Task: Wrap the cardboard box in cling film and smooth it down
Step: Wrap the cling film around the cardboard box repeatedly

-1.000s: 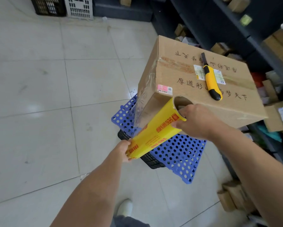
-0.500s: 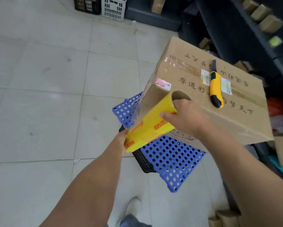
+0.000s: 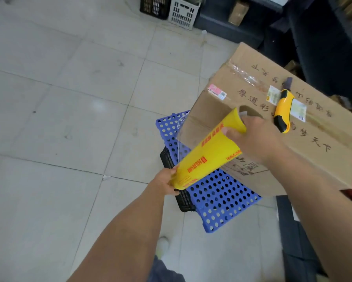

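Observation:
A large cardboard box [image 3: 317, 139] with black handwriting stands on a blue perforated plastic board [image 3: 217, 200]. I hold a yellow cling film roll [image 3: 207, 151] slanted against the box's near left side. My left hand [image 3: 166, 183] grips the roll's lower end. My right hand [image 3: 252, 137] grips its upper end, near the box's top edge. A clear sheet of film [image 3: 183, 135] stretches from the roll to the box's left side.
A yellow and black utility knife [image 3: 282, 110] lies on top of the box. A black crate [image 3: 181, 192] sits under the blue board. Dark shelving with small cartons [image 3: 238, 11] runs along the right. Black and white crates [image 3: 183, 12] stand at the far wall. Tiled floor spreads left.
The view has swung so the box sits further right and lower in frame. Both hands and the roll have shifted slightly along the box's near left side, still gripping the roll's ends.

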Demonstrator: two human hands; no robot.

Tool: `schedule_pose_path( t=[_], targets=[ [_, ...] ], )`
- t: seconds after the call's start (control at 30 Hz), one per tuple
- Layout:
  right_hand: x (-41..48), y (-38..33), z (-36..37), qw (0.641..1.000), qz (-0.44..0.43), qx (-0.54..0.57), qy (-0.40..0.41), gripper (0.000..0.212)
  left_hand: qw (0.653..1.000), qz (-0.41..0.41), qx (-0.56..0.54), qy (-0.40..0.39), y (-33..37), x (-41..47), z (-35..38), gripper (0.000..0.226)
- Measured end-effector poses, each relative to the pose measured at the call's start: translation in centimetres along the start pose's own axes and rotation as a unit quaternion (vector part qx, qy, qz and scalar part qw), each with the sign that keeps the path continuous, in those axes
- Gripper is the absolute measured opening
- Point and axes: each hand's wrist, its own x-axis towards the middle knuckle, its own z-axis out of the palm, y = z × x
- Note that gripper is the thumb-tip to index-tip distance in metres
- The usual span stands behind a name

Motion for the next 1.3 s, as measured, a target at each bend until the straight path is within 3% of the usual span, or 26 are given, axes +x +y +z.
schedule_pose_path(
  t=[0.17, 0.33, 0.5, 0.6, 0.77, 0.9, 1.0, 1.2, 1.3],
  targets=[
    [-0.8, 1.0, 0.5, 0.999, 0.009, 0.036, 0.003, 0.052, 0.999, 0.010, 0.011, 0.043, 0.0, -0.8, -0.3, 0.035],
    [-1.3, 3.0, 0.7, 0.997, 0.009, 0.083, -0.006, 0.022, 0.993, 0.003, 0.004, 0.114, -0.6, 0.8, -0.8, 0.070],
    [-1.1, 4.1, 1.1, 0.993, -0.036, 0.106, 0.038, 0.046, 0.994, 0.024, 0.005, 0.109, -2.2, 1.5, 1.4, 0.039],
    [-0.3, 5.0, 1.0, 0.990, -0.076, 0.103, 0.052, 0.041, 0.993, 0.033, -0.037, 0.111, -4.2, 2.1, 3.3, 0.023],
    [0.2, 8.6, 0.3, 0.986, -0.140, 0.080, 0.031, 0.032, 0.984, 0.078, -0.128, 0.099, -7.6, 2.6, 6.6, 0.048],
    [-0.1, 10.8, 0.4, 0.980, -0.179, 0.071, 0.040, 0.053, 0.976, 0.105, -0.163, 0.102, -9.4, 2.7, 8.3, 0.051],
    [-0.4, 11.8, 1.0, 0.979, -0.190, 0.045, 0.052, 0.050, 0.973, 0.104, -0.178, 0.107, -10.5, 3.5, 8.3, 0.069],
    [-1.1, 13.0, 1.4, 0.979, -0.195, 0.044, 0.031, 0.033, 0.969, 0.105, -0.201, 0.094, -12.8, 2.9, 8.4, 0.052],
    [-1.8, 13.4, 1.7, 0.977, -0.200, 0.054, 0.043, 0.039, 0.966, 0.111, -0.215, 0.093, -13.9, 3.0, 8.5, 0.046]
  ],
)
